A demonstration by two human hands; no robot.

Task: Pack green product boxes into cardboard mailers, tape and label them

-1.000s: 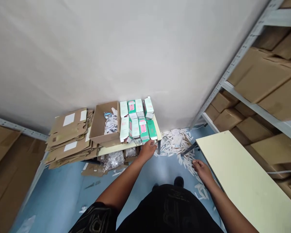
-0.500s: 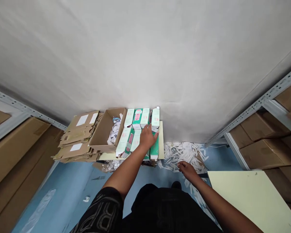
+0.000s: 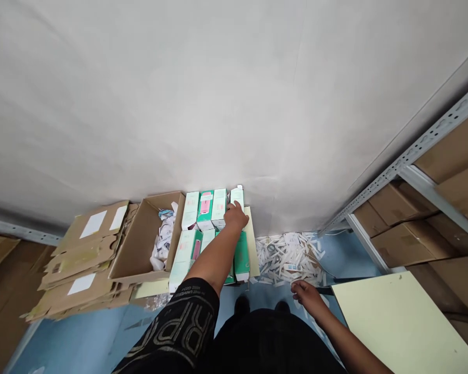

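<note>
My left hand (image 3: 236, 215) reaches over a group of white and green cartons, fingers bent and thumb apart. Its fingertips are at the front end of a pale carton (image 3: 237, 194) in the back right corner; contact looks likely, but no grip shows. Under my wrist lies a green carton (image 3: 242, 254). Farther left are a green carton with a pink picture (image 3: 205, 209) and a pale carton (image 3: 191, 210). My right hand (image 3: 306, 297) hangs low over the floor with loosely curled fingers, slightly apart, and nothing visible in them.
An open cardboard box (image 3: 120, 267) with crumpled paper stands left of the cartons, beside stacked flattened cardboard (image 3: 78, 254). White strips (image 3: 290, 259) litter the floor. A pale tabletop (image 3: 401, 322) is at right, near shelving (image 3: 390, 169) with brown boxes. A wall rises behind.
My left hand has moved from the middle of the cartons toward the back right carton. The view has shifted, and my right hand stays low at the right with its fingers slightly looser.
</note>
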